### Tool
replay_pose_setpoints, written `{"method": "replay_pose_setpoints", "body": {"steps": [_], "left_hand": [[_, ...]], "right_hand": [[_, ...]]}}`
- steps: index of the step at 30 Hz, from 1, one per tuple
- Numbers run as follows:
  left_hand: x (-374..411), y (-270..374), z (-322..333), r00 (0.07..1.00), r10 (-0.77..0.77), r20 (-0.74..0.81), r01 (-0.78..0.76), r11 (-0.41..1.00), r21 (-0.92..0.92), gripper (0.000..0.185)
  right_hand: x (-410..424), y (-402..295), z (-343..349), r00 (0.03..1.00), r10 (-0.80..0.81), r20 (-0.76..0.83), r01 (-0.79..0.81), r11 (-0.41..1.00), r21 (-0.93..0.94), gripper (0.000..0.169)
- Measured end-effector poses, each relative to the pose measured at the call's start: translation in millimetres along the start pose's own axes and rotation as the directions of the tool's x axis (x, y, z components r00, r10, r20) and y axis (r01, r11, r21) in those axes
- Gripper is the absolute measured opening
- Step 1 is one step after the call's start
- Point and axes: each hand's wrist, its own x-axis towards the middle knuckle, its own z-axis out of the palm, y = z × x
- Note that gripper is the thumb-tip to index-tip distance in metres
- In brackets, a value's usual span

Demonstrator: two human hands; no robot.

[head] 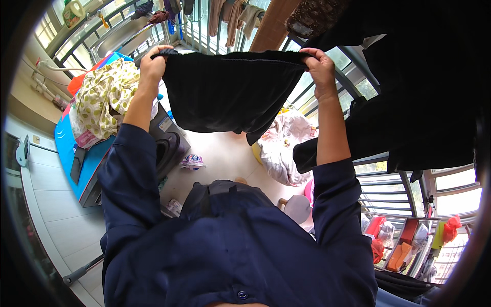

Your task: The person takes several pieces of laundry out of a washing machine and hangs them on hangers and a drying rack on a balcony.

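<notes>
Stretched between my two hands hangs a black cloth garment (230, 92), its gathered upper edge pulled nearly straight. My left hand (152, 67) grips one end of that edge, and my right hand (320, 69) pinches the other. Below the edge the fabric drops in loose folds, and its lower end narrows towards the right. Which kind of garment it is, I cannot tell. More dark clothes (418, 99) hang at the right, close to my right forearm. Beyond my left hand is a stainless steel sink (119, 42).
At the left, a green-dotted cloth (103, 96) lies piled on a washing machine with a blue cover (84, 169). White laundry (287, 149) fills a yellow container on the floor. Near my right elbow stands a small grey stool (297, 209). Window railings (378, 192) run along the right.
</notes>
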Motion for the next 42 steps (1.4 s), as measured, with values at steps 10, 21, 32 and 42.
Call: {"method": "replay_pose_setpoints", "body": {"steps": [10,21,32,42], "left_hand": [[-66.7,-45.5,18.1,0.637,-0.215,0.74,-0.6,0.465,0.651,0.022],[-48.9,-16.4,28.1,0.983,-0.089,0.164,0.094,0.995,-0.024,0.018],[-123.1,63.5,40.4,0.924,0.113,0.365,-0.047,0.981,-0.186,0.025],[-164.1,85.4,43.9,0.794,0.292,0.534,-0.242,0.956,-0.163,0.032]], "right_hand": [[-64.0,69.5,14.3,0.857,0.073,0.51,0.272,0.776,-0.569,0.019],[-104.4,65.8,-39.8,0.989,0.14,0.044,-0.118,0.938,-0.326,0.028],[-154.7,60.9,-67.3,0.808,0.409,0.423,0.19,0.5,-0.845,0.058],[-119.4,-227.0,27.7,0.518,-0.364,0.774,0.754,0.621,-0.213,0.048]]}}
